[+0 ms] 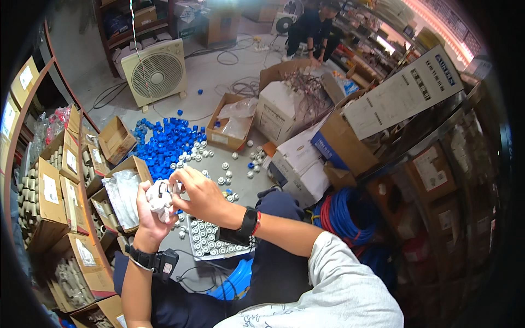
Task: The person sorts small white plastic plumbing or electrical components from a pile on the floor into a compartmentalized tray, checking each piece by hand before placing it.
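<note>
Several small white plastic fittings (159, 197) lie bunched in my left hand (150, 221), its fingers curled around them. Close against its right side, my right hand (201, 197) pinches a small whitish piece between thumb and fingers; its exact shape is hard to tell. Beyond both hands a heap of blue plastic caps (168, 141) spreads over the floor, with loose white round fittings (199, 153) along its right edge. Below my right forearm stands a shallow box of white round fittings (205, 240) set in rows, partly hidden by a dark object.
Open cartons of grey fittings (49, 192) line the shelf at left. A box fan (154, 78) stands beyond the heap. An open carton with plastic bags (227, 137), white cartons (299, 172) and coiled blue hose (344, 213) are on the right. Another person (313, 30) crouches at the back.
</note>
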A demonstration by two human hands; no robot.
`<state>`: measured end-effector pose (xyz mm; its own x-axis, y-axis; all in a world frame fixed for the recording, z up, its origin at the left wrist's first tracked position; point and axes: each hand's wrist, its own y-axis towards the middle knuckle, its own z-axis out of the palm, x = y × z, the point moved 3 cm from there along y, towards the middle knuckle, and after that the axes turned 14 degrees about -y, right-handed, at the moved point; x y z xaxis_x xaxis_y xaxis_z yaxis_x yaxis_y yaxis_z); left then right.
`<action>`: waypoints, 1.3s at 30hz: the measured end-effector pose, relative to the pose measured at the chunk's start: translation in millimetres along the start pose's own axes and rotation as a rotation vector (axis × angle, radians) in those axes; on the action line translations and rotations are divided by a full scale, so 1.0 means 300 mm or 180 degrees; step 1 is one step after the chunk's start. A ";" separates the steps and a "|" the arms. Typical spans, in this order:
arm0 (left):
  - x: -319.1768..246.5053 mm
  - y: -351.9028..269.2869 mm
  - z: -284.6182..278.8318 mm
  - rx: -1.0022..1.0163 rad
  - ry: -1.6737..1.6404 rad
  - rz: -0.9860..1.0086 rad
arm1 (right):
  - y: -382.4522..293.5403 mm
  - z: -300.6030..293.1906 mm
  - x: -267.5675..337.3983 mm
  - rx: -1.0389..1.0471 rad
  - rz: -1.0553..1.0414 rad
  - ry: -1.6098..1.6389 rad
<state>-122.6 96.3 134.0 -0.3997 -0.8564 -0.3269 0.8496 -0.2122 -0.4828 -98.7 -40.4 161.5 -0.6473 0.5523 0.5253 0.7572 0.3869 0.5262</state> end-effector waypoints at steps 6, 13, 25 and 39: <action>0.021 -0.004 -0.005 0.0487 -0.0176 -0.0196 | -0.009 -0.057 -0.029 -0.0111 0.0135 0.0177; 0.059 -0.042 -0.006 0.0235 -0.0144 -0.0073 | -0.060 -0.051 0.008 -0.0048 0.0045 0.0068; 0.068 0.024 0.006 0.0032 0.0248 -0.0143 | -0.067 -0.012 -0.084 0.0416 0.1088 0.1320; 0.088 0.113 0.025 -0.0172 0.0439 -0.0434 | -0.104 0.067 -0.228 0.0704 0.2514 0.2747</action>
<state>-101.8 63.1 115.2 -0.5563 -0.7481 -0.3618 0.7662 -0.2932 -0.5719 -76.3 -75.3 95.6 0.2242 0.0485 0.9733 0.9166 0.3287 -0.2275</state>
